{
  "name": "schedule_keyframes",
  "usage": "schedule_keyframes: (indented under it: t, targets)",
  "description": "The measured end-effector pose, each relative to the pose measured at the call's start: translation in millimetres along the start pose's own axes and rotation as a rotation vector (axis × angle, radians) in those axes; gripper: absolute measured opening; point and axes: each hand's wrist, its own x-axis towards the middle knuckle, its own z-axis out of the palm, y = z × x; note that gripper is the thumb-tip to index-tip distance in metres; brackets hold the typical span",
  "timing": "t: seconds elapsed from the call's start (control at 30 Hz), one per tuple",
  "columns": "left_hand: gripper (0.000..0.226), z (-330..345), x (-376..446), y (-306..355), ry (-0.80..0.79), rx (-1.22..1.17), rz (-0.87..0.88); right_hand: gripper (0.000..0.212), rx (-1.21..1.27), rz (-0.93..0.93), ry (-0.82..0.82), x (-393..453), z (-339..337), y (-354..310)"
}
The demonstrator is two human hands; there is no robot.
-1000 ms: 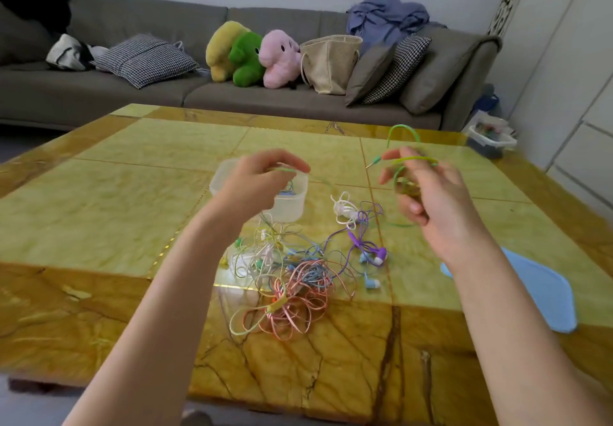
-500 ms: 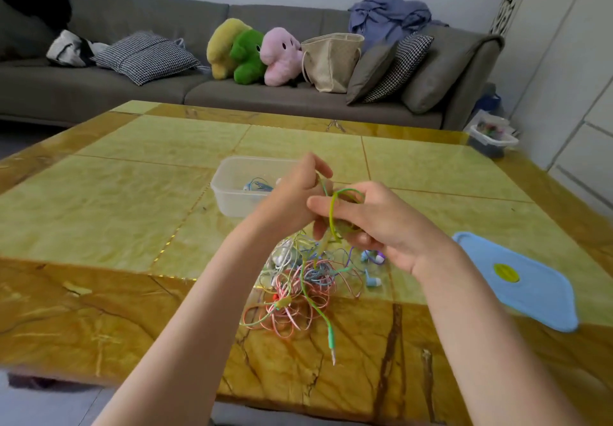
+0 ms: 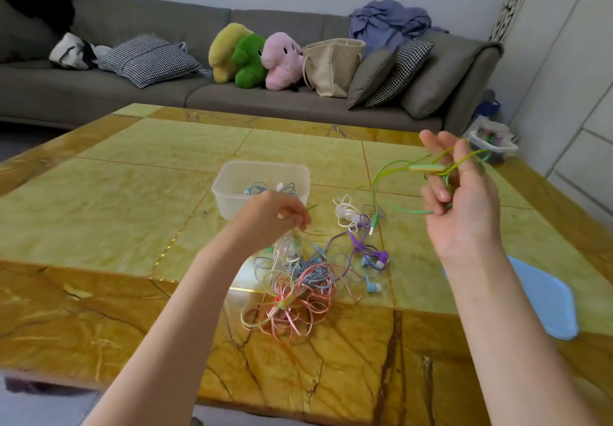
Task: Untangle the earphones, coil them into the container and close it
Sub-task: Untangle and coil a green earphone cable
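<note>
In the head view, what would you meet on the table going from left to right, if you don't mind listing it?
Clear container → left hand → white earphones → purple earphones → right hand holding the green earphones → blue lid.

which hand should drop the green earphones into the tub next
Right, probably. The right hand already holds the green earphones looped round its fingers; the left hand only pinches a strand over the tangle, beside the container.

Our left hand [image 3: 277, 215] low, knuckles up, fingers curled, pinching thin cord at fingertips. Our right hand [image 3: 459, 193] raised higher, well apart, palm toward us, fingers loosely curled round loops of green cord. Both forearms bare, stretched forward.
</note>
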Motion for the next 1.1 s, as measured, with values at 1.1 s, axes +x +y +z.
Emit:
schedule_keyframes:
  t: [1.1]
  targets:
    - [0.025,-11,1,4,0.347,-0.400,-0.097,0.025,-0.761,-0.138,0.041,3,-1,28]
